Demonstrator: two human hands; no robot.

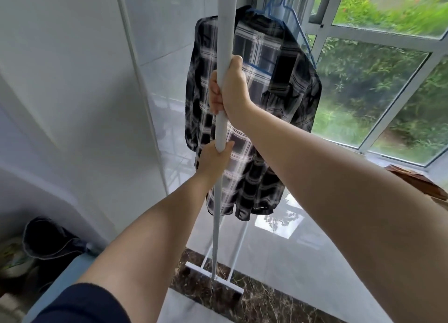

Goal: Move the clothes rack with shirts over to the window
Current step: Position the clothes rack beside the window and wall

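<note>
The clothes rack's white upright pole [224,32] runs down the middle of the view to a white foot bar [213,278] on the floor. My right hand [230,90] grips the pole higher up. My left hand [214,160] grips it just below. Behind the pole hangs a black-and-white plaid shirt [271,119] on a blue hanger [300,29]. The window [378,85] with green plants outside stands right behind the shirt, at the upper right.
A white tiled wall [84,92] closes the left side. A dark bin with a bag [46,238] stands at the lower left. A brown wooden object [419,179] lies near the window sill. A dark marble strip [264,298] crosses the glossy floor under the rack's foot.
</note>
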